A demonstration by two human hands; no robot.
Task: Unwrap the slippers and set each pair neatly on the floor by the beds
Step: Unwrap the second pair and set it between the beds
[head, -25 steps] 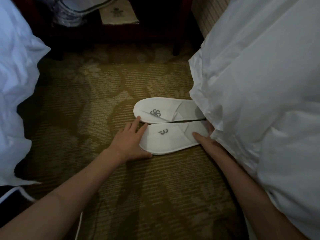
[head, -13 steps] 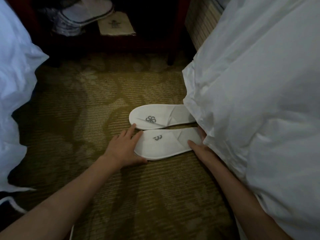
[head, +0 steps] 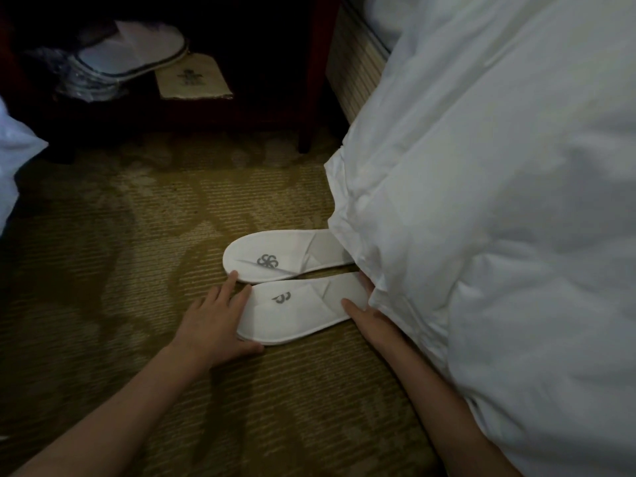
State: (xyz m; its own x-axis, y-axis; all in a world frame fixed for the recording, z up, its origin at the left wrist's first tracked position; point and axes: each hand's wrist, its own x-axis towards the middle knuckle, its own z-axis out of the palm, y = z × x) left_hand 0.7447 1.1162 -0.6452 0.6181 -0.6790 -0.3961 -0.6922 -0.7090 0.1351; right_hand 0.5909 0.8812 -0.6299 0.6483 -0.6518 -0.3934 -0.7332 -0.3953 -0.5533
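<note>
- The two white slippers lie side by side on the carpet [head: 120, 270], toes pointing left and heels at the right bed.
- The far slipper [head: 275, 256] shows a grey logo on its strap. Its heel end goes under the hanging duvet [head: 499, 201].
- The near slipper [head: 296, 311] lies just beside it with a thin gap between them. Its logo is partly folded over, and its heel end reaches the duvet edge.
- The left hand [head: 213, 325] lies spread flat on the carpet with straight fingers against the toe of the near slipper. The thumb runs along the slipper's near edge, and one fingertip touches the rim of the far slipper.
- The right hand [head: 368, 315] is at the heel of the near slipper. One straight finger rests on the sole there, and another finger shows beyond the heel, under the duvet edge. The duvet hides the rest, so I cannot tell whether this hand grips or only touches.
- A dark nightstand [head: 316, 63] stands at the far end of the carpet, between the beds.
- On its low shelf lies a wrapped pair [head: 134, 53] in clear plastic, with a tan card [head: 192, 79] just beside it.
- A white sheet [head: 13, 160] from the left bed hangs at the left edge.
</note>
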